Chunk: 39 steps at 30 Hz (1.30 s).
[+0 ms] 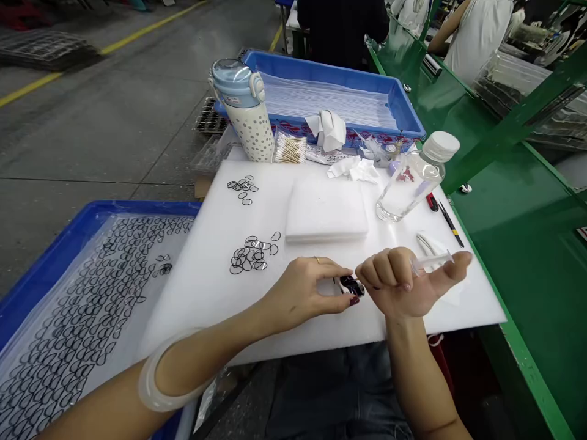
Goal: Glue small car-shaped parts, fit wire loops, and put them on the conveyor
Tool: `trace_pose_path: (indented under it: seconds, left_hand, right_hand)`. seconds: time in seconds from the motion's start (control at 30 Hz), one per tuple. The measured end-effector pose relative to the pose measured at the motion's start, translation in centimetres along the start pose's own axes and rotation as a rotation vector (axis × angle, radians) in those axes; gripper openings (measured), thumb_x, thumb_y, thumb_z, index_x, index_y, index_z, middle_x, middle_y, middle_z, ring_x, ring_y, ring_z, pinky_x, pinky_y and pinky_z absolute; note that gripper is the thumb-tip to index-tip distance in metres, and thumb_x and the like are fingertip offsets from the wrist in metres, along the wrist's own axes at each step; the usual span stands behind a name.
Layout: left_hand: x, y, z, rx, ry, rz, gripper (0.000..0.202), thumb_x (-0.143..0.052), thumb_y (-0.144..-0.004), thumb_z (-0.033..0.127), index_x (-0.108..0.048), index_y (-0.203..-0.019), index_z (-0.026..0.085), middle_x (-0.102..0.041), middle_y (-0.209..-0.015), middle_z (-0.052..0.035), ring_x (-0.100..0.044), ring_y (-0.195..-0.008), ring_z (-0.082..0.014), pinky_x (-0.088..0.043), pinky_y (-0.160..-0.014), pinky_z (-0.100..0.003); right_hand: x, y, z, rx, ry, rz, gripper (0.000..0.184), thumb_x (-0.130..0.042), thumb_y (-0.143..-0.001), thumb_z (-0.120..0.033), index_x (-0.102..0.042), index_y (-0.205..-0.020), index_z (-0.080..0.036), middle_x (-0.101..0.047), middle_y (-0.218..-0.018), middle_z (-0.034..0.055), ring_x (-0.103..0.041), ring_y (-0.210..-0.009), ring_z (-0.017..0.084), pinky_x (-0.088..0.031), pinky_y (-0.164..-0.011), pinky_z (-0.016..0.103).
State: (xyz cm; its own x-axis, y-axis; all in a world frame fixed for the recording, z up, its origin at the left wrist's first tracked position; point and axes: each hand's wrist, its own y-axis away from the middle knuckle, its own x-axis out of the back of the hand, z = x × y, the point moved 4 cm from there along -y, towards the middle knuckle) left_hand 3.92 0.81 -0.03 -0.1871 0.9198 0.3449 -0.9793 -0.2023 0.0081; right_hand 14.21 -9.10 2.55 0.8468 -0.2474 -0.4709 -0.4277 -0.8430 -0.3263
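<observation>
My left hand [298, 290] pinches a small glossy black and silvery part [351, 286] between thumb and fingertips, just above the white work board [197, 299]. My right hand [398, 284] is closed around a clear syringe [431, 261], thumb out at its plunger end. The syringe's front end is hidden by the fingers, which are close to the black part. Left of the hands lies a pile of thin black rings [250, 256], with a smaller group of rings [244, 188] farther back. A white foam-like slab [326, 211] sits behind the hands.
A clear bottle [408, 189], tweezers [452, 225], a dotted flask [250, 125], cotton swabs [290, 148] and crumpled tissue [353, 168] stand or lie around the board. A blue tray [403, 113] is behind; another blue tray [132, 208] with many rings is at left. People sit beyond.
</observation>
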Motion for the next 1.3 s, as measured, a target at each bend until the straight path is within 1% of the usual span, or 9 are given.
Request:
trace_pose_path:
  seconds: [0.1, 0.23, 0.37, 0.5, 0.6, 0.7, 0.83, 1.0, 1.3]
  left_hand:
    - [-0.02, -0.02, 0.09, -0.014, 0.006, -0.002, 0.024, -0.078, -0.078, 0.03, -0.079, -0.101, 0.026, -0.077, -0.098, 0.0017, -0.069, -0.091, -0.0199, -0.051, -0.081, -0.031]
    - [0.0, -0.01, 0.1, -0.017, 0.006, -0.004, 0.022, -0.078, -0.079, 0.031, -0.079, -0.1, 0.026, -0.077, -0.097, 0.0015, -0.069, -0.091, -0.0201, -0.05, -0.082, -0.031]
    - [-0.02, -0.04, 0.05, -0.025, 0.009, 0.001, 0.023, -0.078, -0.079, 0.032, -0.079, -0.101, 0.025, -0.077, -0.098, 0.0004, -0.069, -0.092, -0.0206, -0.051, -0.082, -0.031]
    - [-0.09, -0.11, 0.01, -0.031, 0.006, 0.003, 0.024, -0.078, -0.079, 0.032, -0.079, -0.101, 0.025, -0.077, -0.097, -0.0001, -0.069, -0.09, -0.0206, -0.051, -0.081, -0.031]
    - [-0.06, -0.12, -0.02, -0.028, 0.008, 0.002, 0.025, -0.079, -0.078, 0.032, -0.079, -0.102, 0.024, -0.077, -0.097, -0.0003, -0.068, -0.09, -0.0199, -0.051, -0.08, -0.03]
    - [0.0, -0.06, 0.04, -0.027, 0.008, -0.001, 0.027, -0.079, -0.078, 0.032, -0.079, -0.104, 0.024, -0.077, -0.098, 0.0, -0.068, -0.091, -0.0189, -0.051, -0.081, -0.029]
    - [-0.02, 0.02, 0.09, -0.01, 0.004, -0.01, 0.026, -0.079, -0.078, 0.029, -0.079, -0.103, 0.023, -0.077, -0.098, -0.0002, -0.069, -0.092, -0.0191, -0.051, -0.082, -0.029]
    - [-0.02, -0.05, 0.04, -0.042, -0.004, -0.002, 0.026, -0.079, -0.079, 0.029, -0.078, -0.104, 0.024, -0.077, -0.099, 0.0003, -0.069, -0.092, -0.0188, -0.05, -0.082, -0.029]
    - [0.06, -0.02, 0.0, -0.038, -0.026, 0.001, 0.027, -0.08, -0.078, 0.03, -0.078, -0.104, 0.022, -0.077, -0.099, -0.0004, -0.069, -0.092, -0.0191, -0.05, -0.082, -0.029]
  right_hand:
    - [-0.05, -0.01, 0.23, -0.026, -0.038, -0.019, 0.074, -0.012, -0.079, -0.088, -0.025, -0.045, -0.024, -0.012, -0.038, -0.0048, -0.014, -0.037, 0.011, -0.02, -0.04, 0.03]
    - [-0.09, -0.06, 0.38, -0.036, -0.02, -0.005, 0.073, -0.012, -0.079, -0.087, -0.024, -0.045, -0.024, -0.012, -0.037, -0.0047, -0.014, -0.037, 0.011, -0.021, -0.041, 0.031]
    - [-0.12, 0.01, 0.36, -0.022, -0.021, -0.012, 0.07, -0.013, -0.082, -0.084, -0.024, -0.047, -0.024, -0.012, -0.039, -0.0053, -0.013, -0.038, 0.011, -0.022, -0.041, 0.031]
    - [0.13, 0.03, 0.46, -0.031, -0.055, -0.014, 0.069, -0.021, -0.082, -0.084, -0.025, -0.047, -0.025, -0.014, -0.04, -0.0053, -0.015, -0.039, 0.011, -0.021, -0.042, 0.03]
    - [0.11, -0.03, 0.52, -0.021, -0.101, -0.094, 0.07, -0.024, -0.083, -0.084, -0.029, -0.049, -0.024, -0.018, -0.041, -0.0057, -0.017, -0.04, 0.011, -0.021, -0.043, 0.03]
    - [-0.02, -0.04, 0.45, 0.012, -0.143, -0.157, 0.068, -0.025, -0.086, -0.081, -0.032, -0.052, -0.023, -0.021, -0.044, -0.0057, -0.019, -0.042, 0.01, -0.021, -0.045, 0.029]
    - [-0.15, 0.01, 0.4, 0.044, -0.16, -0.153, 0.067, -0.024, -0.088, -0.079, -0.032, -0.054, -0.022, -0.021, -0.046, -0.0057, -0.019, -0.043, 0.01, -0.019, -0.045, 0.028]
    - [-0.2, 0.14, 0.44, 0.054, -0.163, -0.157, 0.067, -0.023, -0.089, -0.079, -0.032, -0.055, -0.022, -0.022, -0.046, -0.0055, -0.019, -0.043, 0.01, -0.019, -0.045, 0.029]
    - [-0.04, 0.28, 0.3, 0.086, -0.143, -0.131, 0.068, -0.022, -0.088, -0.08, -0.031, -0.055, -0.021, -0.02, -0.045, -0.006, -0.017, -0.042, 0.009, -0.018, -0.043, 0.028]
